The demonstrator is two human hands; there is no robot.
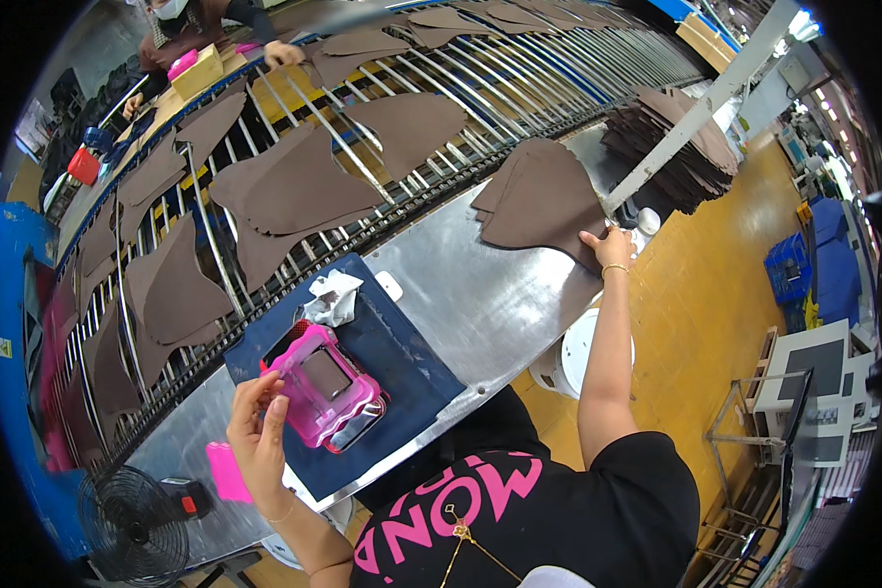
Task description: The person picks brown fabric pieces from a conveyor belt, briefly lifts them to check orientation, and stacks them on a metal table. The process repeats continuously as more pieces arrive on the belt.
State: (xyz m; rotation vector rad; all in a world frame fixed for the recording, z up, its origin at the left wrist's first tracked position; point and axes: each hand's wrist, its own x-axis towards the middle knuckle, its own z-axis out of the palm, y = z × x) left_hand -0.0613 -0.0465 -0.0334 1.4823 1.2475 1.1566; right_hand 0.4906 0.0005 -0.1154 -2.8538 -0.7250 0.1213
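Observation:
My left hand has its fingers bent in a pinch at the left corner of a pink frame with a rectangular window. This frame sits tilted over a red and black base on a dark blue mat. Off to the right, my right hand is at the edge of a fanned stack of brown cut panels. Its thumb lies against the panel edge and its other fingers are partly hidden beside a small white round object. A crumpled white cloth lies behind the frame.
A conveyor of metal bars carries many brown panels beyond the metal table. A slanted metal post rises beside a taller panel stack. At the lower left stands a black fan. Another person's hand reaches over the conveyor.

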